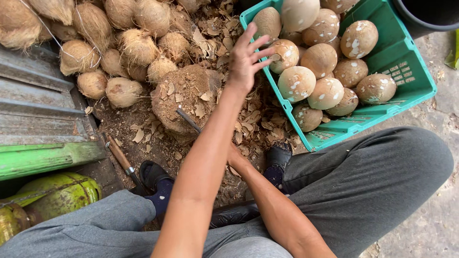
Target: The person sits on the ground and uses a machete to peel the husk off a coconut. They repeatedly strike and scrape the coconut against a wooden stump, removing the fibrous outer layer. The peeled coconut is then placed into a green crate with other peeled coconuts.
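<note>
My left hand (246, 57) reaches out with fingers spread and nothing in it, just at the near-left rim of a green plastic crate (406, 67). The crate holds several peeled brown-and-white coconuts (320, 59). The nearest one (284, 55) lies beside my fingertips. My right forearm crosses under the left arm, and my right hand (234, 157) is mostly hidden behind it. A dark metal blade (187, 120) sticks out from behind my left forearm, over a round stump (179, 98); whether my right hand holds it is hidden.
A pile of unpeeled, fibrous coconuts (119, 43) fills the top left. Husk chips (253, 124) litter the ground around the stump. A wooden-handled tool (119, 157) lies by my left foot. Corrugated metal (33, 95), a green cylinder (57, 196) and a black tub (425, 14) border the area.
</note>
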